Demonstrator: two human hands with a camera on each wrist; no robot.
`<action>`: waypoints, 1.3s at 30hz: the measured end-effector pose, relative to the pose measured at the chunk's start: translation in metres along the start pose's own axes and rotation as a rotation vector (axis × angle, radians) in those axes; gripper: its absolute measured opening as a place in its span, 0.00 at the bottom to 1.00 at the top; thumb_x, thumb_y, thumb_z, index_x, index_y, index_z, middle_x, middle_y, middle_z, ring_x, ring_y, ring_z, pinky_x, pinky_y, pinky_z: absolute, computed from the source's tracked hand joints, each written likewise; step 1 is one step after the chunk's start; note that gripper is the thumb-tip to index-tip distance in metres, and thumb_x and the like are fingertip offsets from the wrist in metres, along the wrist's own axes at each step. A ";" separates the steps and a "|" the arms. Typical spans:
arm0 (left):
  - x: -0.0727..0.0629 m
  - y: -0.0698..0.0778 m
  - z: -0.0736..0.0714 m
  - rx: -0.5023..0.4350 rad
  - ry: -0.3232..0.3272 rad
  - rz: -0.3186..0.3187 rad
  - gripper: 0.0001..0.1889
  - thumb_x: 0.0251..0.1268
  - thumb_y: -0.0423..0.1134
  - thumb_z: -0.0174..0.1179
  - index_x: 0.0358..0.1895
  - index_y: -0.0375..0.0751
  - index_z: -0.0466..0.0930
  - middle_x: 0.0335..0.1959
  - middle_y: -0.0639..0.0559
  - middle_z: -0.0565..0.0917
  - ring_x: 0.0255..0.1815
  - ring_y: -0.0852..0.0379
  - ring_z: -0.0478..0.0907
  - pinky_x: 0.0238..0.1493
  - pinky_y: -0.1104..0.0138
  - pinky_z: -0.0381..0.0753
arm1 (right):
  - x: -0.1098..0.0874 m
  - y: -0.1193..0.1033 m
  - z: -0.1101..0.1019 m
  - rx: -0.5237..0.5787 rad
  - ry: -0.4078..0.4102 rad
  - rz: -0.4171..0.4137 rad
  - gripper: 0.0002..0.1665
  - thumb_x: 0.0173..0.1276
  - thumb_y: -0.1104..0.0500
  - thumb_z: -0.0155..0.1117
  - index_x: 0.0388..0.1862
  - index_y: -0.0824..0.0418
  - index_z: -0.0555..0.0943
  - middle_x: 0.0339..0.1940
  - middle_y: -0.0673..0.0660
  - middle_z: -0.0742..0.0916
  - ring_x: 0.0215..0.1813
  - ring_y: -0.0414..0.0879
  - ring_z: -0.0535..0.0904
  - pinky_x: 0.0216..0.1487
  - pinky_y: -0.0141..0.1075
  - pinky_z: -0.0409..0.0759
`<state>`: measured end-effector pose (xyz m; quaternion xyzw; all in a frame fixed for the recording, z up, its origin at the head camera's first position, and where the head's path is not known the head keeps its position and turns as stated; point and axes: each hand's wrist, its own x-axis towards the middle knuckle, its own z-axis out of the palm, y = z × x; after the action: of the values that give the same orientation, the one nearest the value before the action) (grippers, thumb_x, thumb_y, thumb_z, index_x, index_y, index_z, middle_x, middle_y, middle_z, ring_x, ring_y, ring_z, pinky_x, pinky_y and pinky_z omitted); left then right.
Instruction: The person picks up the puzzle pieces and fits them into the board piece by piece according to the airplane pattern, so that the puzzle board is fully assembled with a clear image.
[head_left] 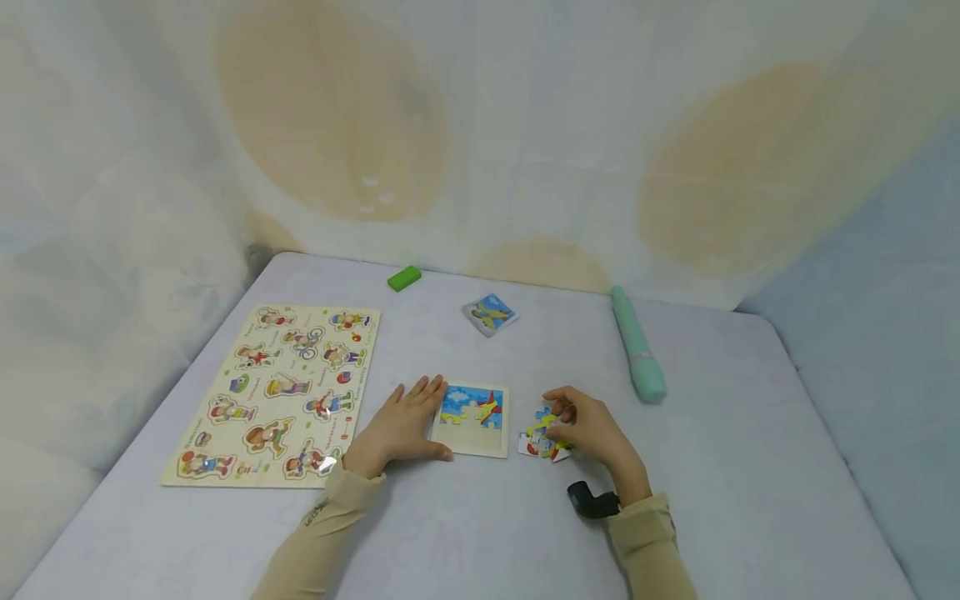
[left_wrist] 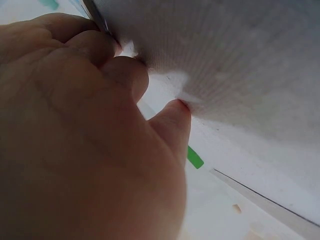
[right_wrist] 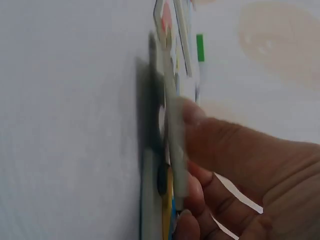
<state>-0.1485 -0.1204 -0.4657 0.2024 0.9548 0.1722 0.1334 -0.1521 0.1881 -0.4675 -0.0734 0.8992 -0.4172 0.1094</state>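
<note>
A small square wooden puzzle board [head_left: 471, 443] lies before me, partly filled with blue, yellow and red jigsaw pieces [head_left: 474, 407]. My left hand [head_left: 405, 423] rests flat at the board's left edge, fingers spread and thumb near the lower corner. To the right of the board, my right hand [head_left: 592, 425] is over a small cluster of loose puzzle pieces [head_left: 534, 445]. In the right wrist view, its thumb and fingers pinch a thin puzzle piece [right_wrist: 175, 150], seen edge-on just above the others. The hand partly hides that piece in the head view.
A large board with sports figures [head_left: 292, 392] lies at the left. Farther back are a green block [head_left: 404, 278] and a small picture card [head_left: 490, 314]. At the right lies a mint-green tapered stick [head_left: 636, 346]. A black wrist device [head_left: 592, 502] sits by the right wrist.
</note>
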 end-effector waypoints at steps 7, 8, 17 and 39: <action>-0.002 -0.002 0.002 -0.015 0.001 -0.013 0.58 0.44 0.61 0.72 0.76 0.39 0.52 0.79 0.46 0.52 0.81 0.44 0.45 0.77 0.43 0.46 | 0.004 -0.002 0.003 -0.043 -0.011 0.025 0.24 0.55 0.70 0.70 0.53 0.62 0.80 0.39 0.55 0.81 0.41 0.46 0.73 0.42 0.35 0.73; -0.002 -0.002 0.002 -0.016 0.003 -0.013 0.58 0.44 0.61 0.72 0.76 0.39 0.52 0.79 0.46 0.52 0.81 0.44 0.45 0.77 0.43 0.46 | 0.004 -0.004 0.003 -0.044 -0.011 0.025 0.23 0.55 0.70 0.70 0.52 0.62 0.80 0.38 0.55 0.80 0.40 0.46 0.73 0.42 0.35 0.73; -0.002 -0.004 0.002 -0.008 0.008 -0.011 0.58 0.45 0.61 0.72 0.76 0.39 0.52 0.79 0.46 0.52 0.81 0.44 0.45 0.77 0.43 0.45 | 0.004 -0.008 0.002 -0.066 0.005 0.023 0.13 0.60 0.67 0.66 0.45 0.58 0.82 0.40 0.54 0.83 0.40 0.45 0.76 0.43 0.36 0.75; 0.001 -0.002 0.001 -0.011 -0.002 -0.010 0.58 0.44 0.62 0.72 0.77 0.41 0.52 0.79 0.47 0.52 0.81 0.46 0.45 0.78 0.44 0.45 | 0.031 -0.056 0.035 0.031 -0.034 -0.056 0.11 0.66 0.61 0.64 0.47 0.57 0.82 0.30 0.53 0.85 0.30 0.42 0.76 0.31 0.31 0.74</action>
<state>-0.1502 -0.1213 -0.4679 0.1971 0.9547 0.1763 0.1365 -0.1709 0.1199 -0.4507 -0.1038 0.8884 -0.4325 0.1140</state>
